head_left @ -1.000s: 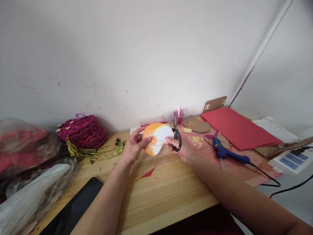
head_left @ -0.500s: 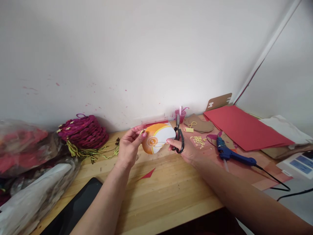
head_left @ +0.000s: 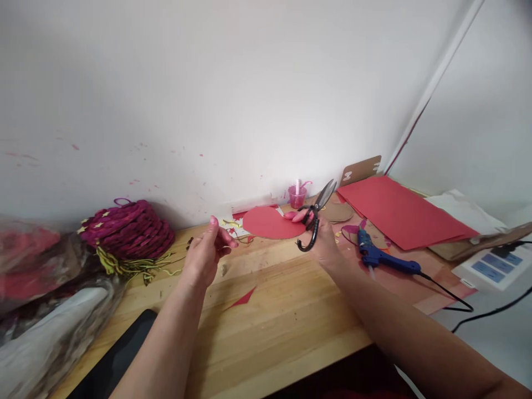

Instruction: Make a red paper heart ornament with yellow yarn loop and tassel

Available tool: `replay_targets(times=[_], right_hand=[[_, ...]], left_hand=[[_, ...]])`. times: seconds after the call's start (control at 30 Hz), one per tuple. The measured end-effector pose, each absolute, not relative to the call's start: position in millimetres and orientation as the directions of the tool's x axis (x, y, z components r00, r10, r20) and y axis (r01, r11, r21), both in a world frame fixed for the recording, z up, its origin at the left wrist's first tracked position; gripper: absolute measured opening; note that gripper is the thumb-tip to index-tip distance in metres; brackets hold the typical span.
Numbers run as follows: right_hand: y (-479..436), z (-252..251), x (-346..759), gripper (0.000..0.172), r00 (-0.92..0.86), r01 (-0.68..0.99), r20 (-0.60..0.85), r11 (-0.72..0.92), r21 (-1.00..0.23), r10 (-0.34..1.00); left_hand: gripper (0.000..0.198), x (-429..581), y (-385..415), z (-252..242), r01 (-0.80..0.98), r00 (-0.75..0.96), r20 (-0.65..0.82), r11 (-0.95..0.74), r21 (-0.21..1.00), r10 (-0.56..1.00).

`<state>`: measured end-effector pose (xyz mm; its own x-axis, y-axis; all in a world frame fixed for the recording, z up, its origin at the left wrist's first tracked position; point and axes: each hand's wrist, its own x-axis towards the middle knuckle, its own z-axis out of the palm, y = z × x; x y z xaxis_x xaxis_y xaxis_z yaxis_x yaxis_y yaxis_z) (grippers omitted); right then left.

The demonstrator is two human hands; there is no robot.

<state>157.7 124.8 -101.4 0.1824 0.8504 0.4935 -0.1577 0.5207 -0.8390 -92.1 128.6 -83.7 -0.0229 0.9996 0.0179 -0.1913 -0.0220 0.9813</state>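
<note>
My right hand (head_left: 320,235) holds black-handled scissors (head_left: 318,208), their blades pointing up and to the right, and its fingertips touch the right side of a red rounded piece (head_left: 268,223). The red piece is near the back of the wooden table (head_left: 274,310). To its left, my left hand (head_left: 208,246) is raised with thumb and fingers apart and nothing between them. A small red scrap (head_left: 244,298) lies on the wood in front of the hands. Yellow bits (head_left: 231,223) lie on white paper behind my left hand.
On the left are a magenta woven basket (head_left: 128,228), plastic bags (head_left: 37,255) and a black flat object (head_left: 118,352). A pink cup (head_left: 296,195) stands by the wall. Red sheets (head_left: 405,213), a blue glue gun (head_left: 384,257) and a white power strip (head_left: 494,269) are at right.
My left hand has let go of the orange-and-white patterned piece and moved left. A red face now shows where that pattern was. The scissors have tilted right, and the view has shifted slightly.
</note>
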Motion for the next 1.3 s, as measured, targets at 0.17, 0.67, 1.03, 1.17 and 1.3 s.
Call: replay_targets(times=[0.17,0.67,1.03,1.17,1.3], right_hand=[[112,-104,155,0.014,-0.015,-0.136,0.567,0.560,-0.817,0.824],[117,-94,155,0.044,0.056,-0.144,0.125,0.132,-0.981,0.991],[121,-71,179,0.044,0.154,-0.420,0.173,0.223,-0.880,0.973],[116,-66,179,0.054,0.154,-0.392,0.183,0.230,-0.891,0.971],[111,-63,176,0.053,0.080,-0.451,0.134,0.155,-0.879,0.988]], left_hand=[[0.067,-92,134,-91,-0.148,0.089,-0.105,0.117,0.982,0.991],[0.043,-72,122,-95,-0.093,0.180,0.010,0.007,0.996,0.984],[0.003,-97,84,-82,0.786,0.397,-0.087,-0.290,0.546,0.914],[0.016,-92,66,-94,0.854,0.350,-0.011,-0.314,0.414,0.937],[0.018,-58,79,-95,0.750,0.406,0.004,-0.335,0.571,0.914]])
